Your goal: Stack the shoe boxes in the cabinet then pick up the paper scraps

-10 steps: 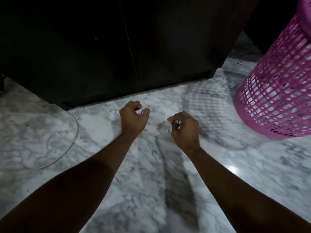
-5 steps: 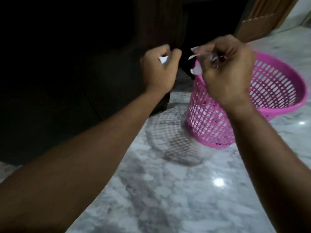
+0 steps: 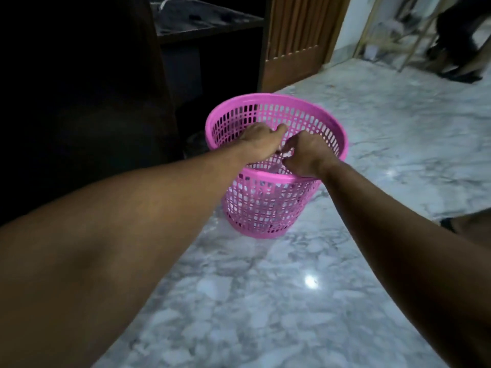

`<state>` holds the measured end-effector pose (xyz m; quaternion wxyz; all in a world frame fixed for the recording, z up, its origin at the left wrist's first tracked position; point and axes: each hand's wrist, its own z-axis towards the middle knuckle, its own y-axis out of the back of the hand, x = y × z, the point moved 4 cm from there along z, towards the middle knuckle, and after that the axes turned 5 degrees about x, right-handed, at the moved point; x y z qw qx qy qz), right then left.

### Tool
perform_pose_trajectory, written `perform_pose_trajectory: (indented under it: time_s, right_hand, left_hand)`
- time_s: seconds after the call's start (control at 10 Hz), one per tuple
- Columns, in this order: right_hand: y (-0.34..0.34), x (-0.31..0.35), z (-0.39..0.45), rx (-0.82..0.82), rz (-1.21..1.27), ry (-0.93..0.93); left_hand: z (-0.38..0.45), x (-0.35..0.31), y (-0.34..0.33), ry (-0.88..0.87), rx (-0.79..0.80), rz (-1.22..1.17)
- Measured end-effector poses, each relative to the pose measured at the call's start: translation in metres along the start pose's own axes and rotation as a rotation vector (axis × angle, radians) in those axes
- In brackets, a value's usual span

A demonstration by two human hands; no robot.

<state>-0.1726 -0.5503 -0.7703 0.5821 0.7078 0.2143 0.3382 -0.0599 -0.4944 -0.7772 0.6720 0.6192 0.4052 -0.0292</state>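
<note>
Above: both hands held over the mouth of a pink mesh basket [image 3: 268, 205] standing on a marble floor [image 3: 239, 301].

Left hand [image 3: 261, 143] and right hand [image 3: 305, 155] lie side by side, nearly touching, inside the ring of the basket rim. Right-hand fingers are curled inward, with a pale paper scrap [image 3: 287, 154] just visible at their tips. Left-hand fingers point down and away; whether they grasp anything cannot be told. Pale shapes show through the mesh low in the basket, too blurred to identify. A dark cabinet [image 3: 87, 83] stands to the left, just beside the basket; behind it is a wooden door [image 3: 297, 38].
</note>
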Motion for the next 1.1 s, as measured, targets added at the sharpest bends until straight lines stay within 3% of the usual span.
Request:
perform_pose_trajectory:
  time_s: [0.1, 0.2, 0.3, 0.4, 0.5, 0.7, 0.9, 1.1]
  right_hand:
    - [0.009, -0.014, -0.006, -0.139, 0.099, -0.039]
    - [0.015, -0.033, -0.030, -0.453, 0.245, -0.136]
    - [-0.008, -0.063, -0.049, -0.529, 0.625, -0.447]
    - [-0.047, -0.068, -0.053, -0.223, 1.116, -0.618]
    - [-0.058, -0.057, -0.047, -0.161, 1.311, -0.516]
    - [-0.053, -0.024, -0.009, -0.134, 1.365, -0.394]
    - [-0.051, -0.001, 0.015, -0.069, 1.260, -0.375]
    - [-0.019, -0.006, -0.018, -0.014, 1.170, -0.564]
  left_hand:
    - [-0.005, 0.000, 0.014, -0.126, -0.076, 0.176]
    - [-0.020, 0.014, 0.032, -0.072, -0.320, 0.175]
    - [-0.046, 0.044, 0.044, 0.221, -0.543, -0.016]
    - [-0.063, 0.080, 0.026, 0.515, -0.341, -0.580]
    - [-0.070, 0.087, 0.011, 0.462, -0.101, -0.902]
    - [-0.055, 0.106, 0.036, 0.368, -0.275, -0.873]
    - [-0.042, 0.137, 0.041, 0.400, -0.216, -0.795]
    - [-0.093, 0.108, 0.075, 0.533, -0.192, -0.785]
